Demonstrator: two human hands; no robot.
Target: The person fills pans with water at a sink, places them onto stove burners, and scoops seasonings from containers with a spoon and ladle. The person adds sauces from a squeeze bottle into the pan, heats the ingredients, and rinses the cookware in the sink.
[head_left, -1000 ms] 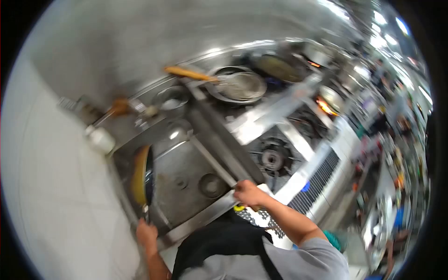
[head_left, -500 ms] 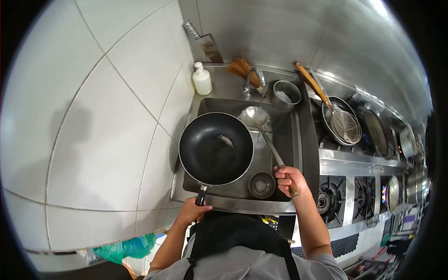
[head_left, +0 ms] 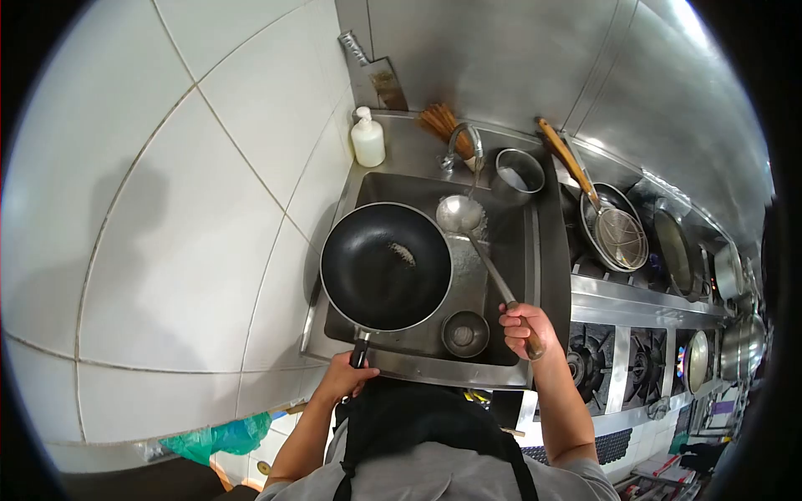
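A black wok [head_left: 368, 288] is held over the left half of the steel sink [head_left: 451, 374], its inside facing up with a pale streak on it. My left hand [head_left: 344, 377] is closed round its short black handle. My right hand [head_left: 528, 327] grips the wooden end of a long steel ladle [head_left: 493, 271]. The ladle's bowl lies under the curved tap [head_left: 468, 134], where water runs and splashes around it. On the sink floor, left of my right hand, sits a small round metal bowl [head_left: 465, 334].
Behind the sink stand a white pump bottle [head_left: 368, 142], a bamboo brush [head_left: 444, 127] and a metal pot [head_left: 520, 174]. A wooden-handled strainer [head_left: 620, 238] rests over a pan on the stove at right. White tiles [head_left: 167, 275] wall off the left side.
My right hand and the ladle have shifted slightly right in view, with the bowl still at the water stream. The wok and my left hand have hardly moved.
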